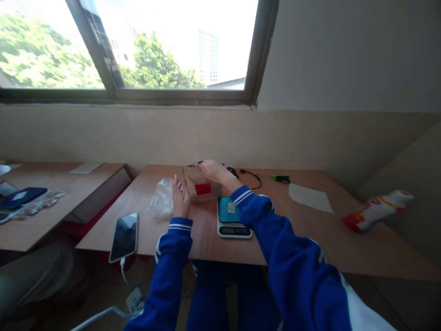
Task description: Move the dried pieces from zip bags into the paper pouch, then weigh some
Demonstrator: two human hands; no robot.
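Observation:
A small brown cardboard box (199, 187) with a red label stands on the wooden table (310, 234), beyond a digital scale (231, 217) with a teal top. My right hand (215, 172) lies flat over the box's top and far edge. My left hand (179, 198) is held upright, fingers together, against the box's left side. A clear plastic bag (161, 197) lies just left of my left hand. Both arms wear blue sleeves with white stripes.
A phone (124, 236) on a charging cable lies at the table's front left corner. A red and white packet (377, 209) sits at the right edge, a paper sheet (310, 197) nearer the middle, a green-tipped cable (280, 178) behind. Another desk (51, 202) stands left.

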